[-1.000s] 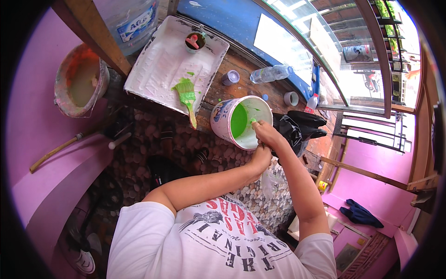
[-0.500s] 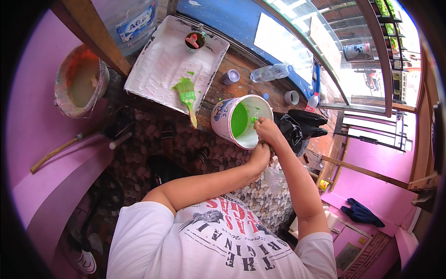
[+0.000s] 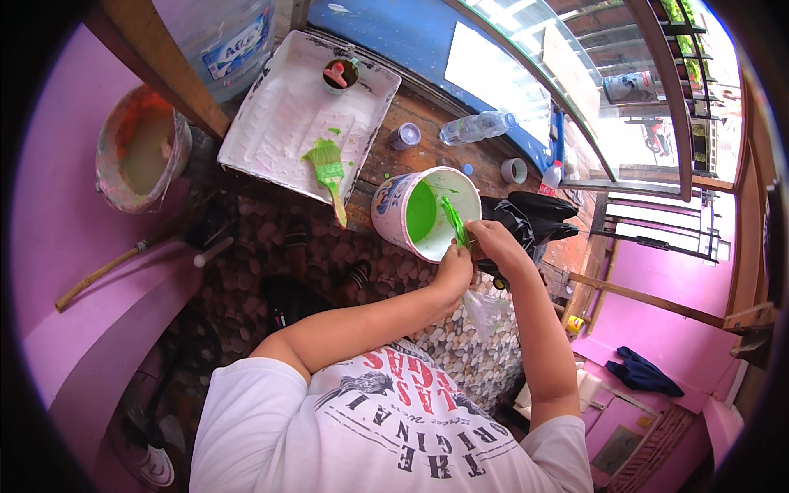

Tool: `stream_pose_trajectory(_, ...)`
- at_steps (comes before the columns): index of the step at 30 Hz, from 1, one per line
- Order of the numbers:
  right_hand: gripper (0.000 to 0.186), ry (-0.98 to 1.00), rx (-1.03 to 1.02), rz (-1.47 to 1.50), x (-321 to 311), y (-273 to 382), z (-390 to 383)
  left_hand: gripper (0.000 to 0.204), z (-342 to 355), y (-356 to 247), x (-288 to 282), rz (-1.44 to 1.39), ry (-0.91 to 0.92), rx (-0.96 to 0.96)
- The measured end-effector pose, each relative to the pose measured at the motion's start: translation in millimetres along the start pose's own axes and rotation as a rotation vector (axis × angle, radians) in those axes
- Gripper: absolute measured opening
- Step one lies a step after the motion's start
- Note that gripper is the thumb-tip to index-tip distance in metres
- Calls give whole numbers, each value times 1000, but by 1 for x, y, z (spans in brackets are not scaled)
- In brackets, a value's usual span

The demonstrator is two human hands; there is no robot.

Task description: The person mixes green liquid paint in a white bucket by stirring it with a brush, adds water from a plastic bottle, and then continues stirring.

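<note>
Both of my hands are at the near right rim of a white paint bucket (image 3: 460, 193) with bright green paint (image 3: 422, 209) in it. A clear plastic bag (image 3: 483, 314) is pinched between them; its green-coated end (image 3: 451, 215) points into the bucket and its clear part hangs below my wrists. My left hand (image 3: 454, 269) closes on the bag from below. My right hand (image 3: 496, 244) grips it just above, fingers closed. To the left, a paintbrush (image 3: 329, 168) with green bristles lies on a white paint tray (image 3: 279, 107), its handle over the tray's edge.
On the wooden bench (image 3: 411, 103) stand a small purple-lidded jar (image 3: 406, 136), a lying clear bottle (image 3: 478, 128) and a white cup (image 3: 514, 171). A black plastic bag (image 3: 526, 223) sits right of the bucket. A dirty pail (image 3: 141, 148) is at far left, beneath a wooden post (image 3: 160, 66).
The plastic bag's green-coated end now sticks up out of my hands over the bucket, where only a small green bit showed before. My right hand has shifted slightly right and down.
</note>
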State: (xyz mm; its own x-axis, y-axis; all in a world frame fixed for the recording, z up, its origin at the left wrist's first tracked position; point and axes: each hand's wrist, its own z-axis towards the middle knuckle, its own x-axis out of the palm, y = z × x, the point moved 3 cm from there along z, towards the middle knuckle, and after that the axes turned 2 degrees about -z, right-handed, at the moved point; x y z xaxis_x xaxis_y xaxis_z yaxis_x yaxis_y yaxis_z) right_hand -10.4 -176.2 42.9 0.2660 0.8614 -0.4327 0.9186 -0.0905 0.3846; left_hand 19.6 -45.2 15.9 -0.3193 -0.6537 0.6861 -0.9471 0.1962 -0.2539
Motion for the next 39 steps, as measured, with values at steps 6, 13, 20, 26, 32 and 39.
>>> stream_pose_trajectory(6, 36, -137, -165, -233, 13, 15, -22, 30, 6, 3, 0, 60, -41, -10)
stream_pose_trajectory(13, 34, -255, -311, -298, 13, 2, -5, 30, 9, 5, -1, 72, -31, -22)
stream_pose_trajectory(20, 34, -262, -252, -177, 17, -2, -1, 26, -4, -9, -3, -104, 67, -118)
stream_pose_trajectory(26, 35, -247, -307, -80, 14, 0, -16, 33, -25, -19, -6, -37, 152, -65)
stream_pose_trajectory(32, 34, -198, -362, 101, -2, -4, -31, 41, -31, -12, -4, 232, 370, -44)
stream_pose_trajectory(39, 25, -431, -465, 297, -61, -17, -97, 84, -33, 7, 11, 729, 454, 1)
